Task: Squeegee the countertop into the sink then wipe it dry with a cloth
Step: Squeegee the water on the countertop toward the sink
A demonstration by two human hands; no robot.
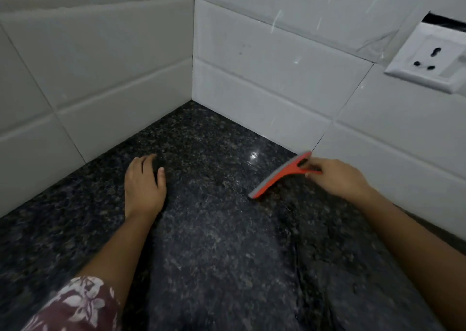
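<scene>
Looks like the squeegee stage, nowhere near the cloth part yet. Got the orange squeegee (278, 178) pinched by its handle in the right grip (338, 177), fingers curled round the stubby end, right of centre in the frame. Blade edge down on the dark speckled worktop (214, 242), slanting from lower left up towards the white tiled wall (264, 78) and ending just beside the wall's bottom edge. Can't judge the pressure on the rubber, bit blurry there.

Left grip (143, 182): holding nothing, relaxed, fingertips bent down onto the worktop left of centre, well apart from the squeegee. Probably just bracing.

Hard to call the wetness of the stone. Can make out a shiny glint just up and left of the blade plus some streaky patches lower right, so guessing at a water film. No sink and no cloth anywhere in shot, so no clue about the drag direction.

Next move, at a guess: keep the blade flat on the stone, pull in one steady stroke out of the back corner towards the sink, then overlap the passes. Worth minding the wall socket (428, 61) at the upper right, so no flicking water up there.
</scene>
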